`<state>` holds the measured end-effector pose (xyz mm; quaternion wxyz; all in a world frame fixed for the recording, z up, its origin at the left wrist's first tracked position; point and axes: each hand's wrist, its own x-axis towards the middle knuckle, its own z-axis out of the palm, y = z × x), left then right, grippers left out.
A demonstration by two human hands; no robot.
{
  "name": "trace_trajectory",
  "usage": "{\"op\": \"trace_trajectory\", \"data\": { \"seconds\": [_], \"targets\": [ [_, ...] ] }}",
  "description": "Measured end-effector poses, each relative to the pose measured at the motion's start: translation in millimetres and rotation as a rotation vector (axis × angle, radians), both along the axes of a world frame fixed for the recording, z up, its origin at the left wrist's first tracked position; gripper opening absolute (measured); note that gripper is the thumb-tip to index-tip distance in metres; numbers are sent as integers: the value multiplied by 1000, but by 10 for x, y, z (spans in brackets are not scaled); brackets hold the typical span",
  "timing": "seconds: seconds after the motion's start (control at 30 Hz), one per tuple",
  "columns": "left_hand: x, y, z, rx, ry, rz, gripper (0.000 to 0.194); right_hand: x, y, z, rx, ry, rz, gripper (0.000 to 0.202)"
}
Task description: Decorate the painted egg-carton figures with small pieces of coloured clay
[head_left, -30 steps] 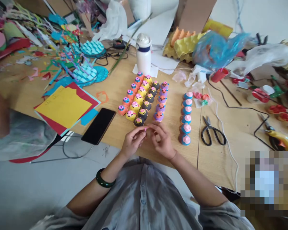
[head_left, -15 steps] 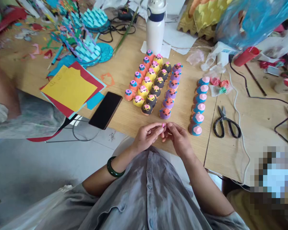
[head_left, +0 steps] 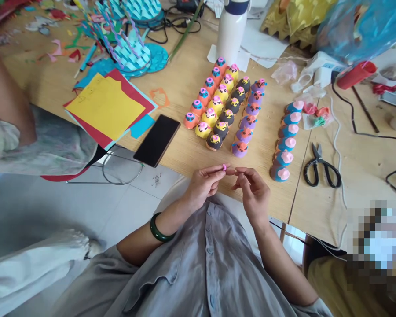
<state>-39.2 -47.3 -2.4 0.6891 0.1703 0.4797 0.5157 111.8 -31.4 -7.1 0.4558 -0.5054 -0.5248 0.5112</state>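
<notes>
My left hand pinches a tiny pink piece of clay between thumb and fingertips, over the table's front edge. Close beside it, my right hand has its thumb and fingers drawn together; whatever may be between them is too small to make out. Beyond my hands stand rows of small painted figures: orange ones, yellow ones, black ones and purple ones. Farther right is a row of blue and brown figures with pale pink tops.
Black-handled scissors lie right of the blue row. A phone and stacked coloured paper lie left. Behind the rows stands a white bottle. A white cable crosses the right side. Another person's arm is at far left.
My right hand's fingertips have moved away from the pink piece, which stays in my left hand. The camera view has shifted, so the table's things appear farther right and slightly higher.
</notes>
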Motion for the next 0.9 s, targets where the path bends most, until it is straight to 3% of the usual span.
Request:
{"op": "trace_trajectory", "data": {
  "seconds": [0.47,0.57,0.73,0.9],
  "targets": [
    [-50,-101,-13,25,20,-75,28,-79,-60,-11,51,-56,100,22],
    [-43,-105,12,17,-11,-64,27,-73,-64,-39,185,-185,91,26],
    [-15,-90,43,-17,-50,-85,28,-97,-101,-96,558,-579,143,38],
    [-27,-74,85,-1,-72,-144,28,-56,-65,-183,678,-702,170,45]
  ]
}}
